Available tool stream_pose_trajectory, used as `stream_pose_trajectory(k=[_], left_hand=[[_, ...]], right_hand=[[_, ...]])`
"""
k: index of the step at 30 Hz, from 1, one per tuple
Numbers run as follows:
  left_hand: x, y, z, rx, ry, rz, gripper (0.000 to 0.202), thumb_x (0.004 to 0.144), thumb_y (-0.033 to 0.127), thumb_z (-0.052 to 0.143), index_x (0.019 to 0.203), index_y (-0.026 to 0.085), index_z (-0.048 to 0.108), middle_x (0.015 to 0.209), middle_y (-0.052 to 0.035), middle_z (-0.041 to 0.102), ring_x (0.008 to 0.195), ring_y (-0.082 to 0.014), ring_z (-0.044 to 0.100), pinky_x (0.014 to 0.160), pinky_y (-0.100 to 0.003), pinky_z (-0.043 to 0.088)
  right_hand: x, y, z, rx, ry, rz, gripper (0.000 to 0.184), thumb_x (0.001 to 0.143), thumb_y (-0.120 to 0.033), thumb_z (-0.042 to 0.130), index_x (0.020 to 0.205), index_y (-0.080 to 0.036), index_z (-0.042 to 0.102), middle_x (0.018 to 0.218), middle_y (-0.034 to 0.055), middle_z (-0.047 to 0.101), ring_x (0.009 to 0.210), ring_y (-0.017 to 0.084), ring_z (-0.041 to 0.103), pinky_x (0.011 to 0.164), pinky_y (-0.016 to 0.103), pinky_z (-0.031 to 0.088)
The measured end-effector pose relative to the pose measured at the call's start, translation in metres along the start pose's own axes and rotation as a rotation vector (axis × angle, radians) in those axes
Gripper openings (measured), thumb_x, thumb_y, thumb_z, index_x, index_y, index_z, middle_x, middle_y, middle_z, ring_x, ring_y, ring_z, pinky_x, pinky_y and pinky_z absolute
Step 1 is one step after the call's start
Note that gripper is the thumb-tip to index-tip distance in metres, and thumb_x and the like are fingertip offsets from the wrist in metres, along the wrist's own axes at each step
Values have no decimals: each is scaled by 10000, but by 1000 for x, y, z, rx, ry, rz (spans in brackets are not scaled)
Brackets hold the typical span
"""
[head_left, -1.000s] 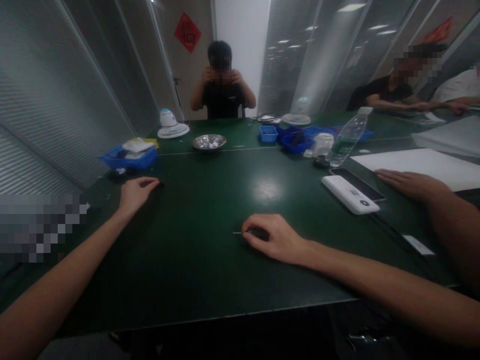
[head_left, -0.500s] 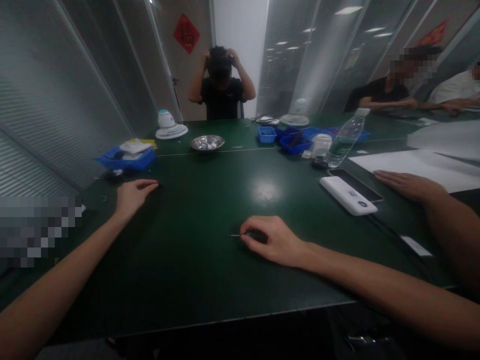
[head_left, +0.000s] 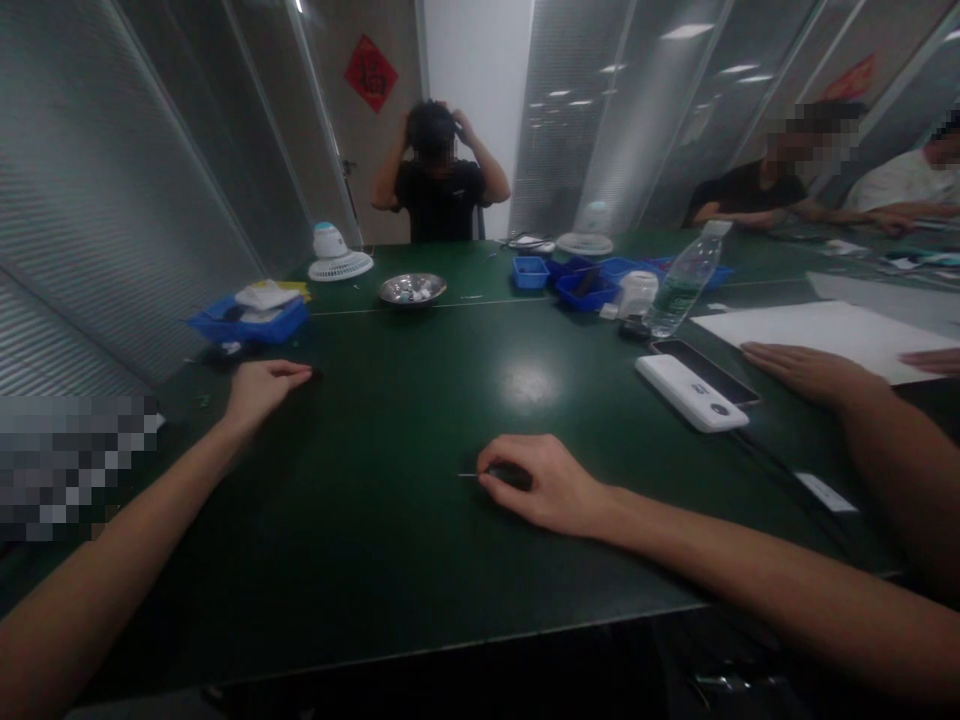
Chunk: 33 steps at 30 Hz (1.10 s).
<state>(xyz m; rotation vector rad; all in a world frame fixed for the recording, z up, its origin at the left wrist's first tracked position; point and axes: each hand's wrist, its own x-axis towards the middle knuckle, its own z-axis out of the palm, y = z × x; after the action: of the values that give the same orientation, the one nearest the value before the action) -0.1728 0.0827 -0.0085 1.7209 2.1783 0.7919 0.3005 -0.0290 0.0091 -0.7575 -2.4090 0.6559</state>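
Note:
My left hand (head_left: pixel 261 390) rests on the green table (head_left: pixel 390 560) at the left, its thumb and fingers pinched together. Whatever the pinch holds, if anything, is too small and dark to make out. Nearer the table's middle, my right hand (head_left: pixel 544 485) lies on its side with thumb and forefinger closed. A thin tool with a metal shaft (head_left: pixel 468 475) sticks out of those fingertips to the left; its handle is mostly hidden in the palm, so its kind is unclear.
Beyond the hands are a steel bowl (head_left: pixel 412 290) of small pieces, a blue tray (head_left: pixel 251 318), blue bins (head_left: pixel 530 272) and a fan (head_left: pixel 339 262). At right are a water bottle (head_left: pixel 686 282), white power bank (head_left: pixel 690 393), phone (head_left: pixel 709 372) and a co-worker's hand (head_left: pixel 814 378) on paper (head_left: pixel 817 328).
Both my hands keep their place and grip while the view shifts slightly. At right, the co-worker's raised paper now lies lower, and a second hand shows on it.

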Motion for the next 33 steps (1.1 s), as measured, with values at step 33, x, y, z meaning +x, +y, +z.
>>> stream_pose_trajectory(k=[33], left_hand=[[-29, 26, -2, 190, 13, 400, 324, 951, 415, 596, 1078, 162, 754, 1127, -129, 735, 1015, -302, 684, 916, -435, 536]], right_hand=[[0, 1, 1, -32, 8, 29, 153, 985, -316, 642, 1075, -200, 684, 976, 19, 704, 781, 137, 641, 712, 266, 475]])
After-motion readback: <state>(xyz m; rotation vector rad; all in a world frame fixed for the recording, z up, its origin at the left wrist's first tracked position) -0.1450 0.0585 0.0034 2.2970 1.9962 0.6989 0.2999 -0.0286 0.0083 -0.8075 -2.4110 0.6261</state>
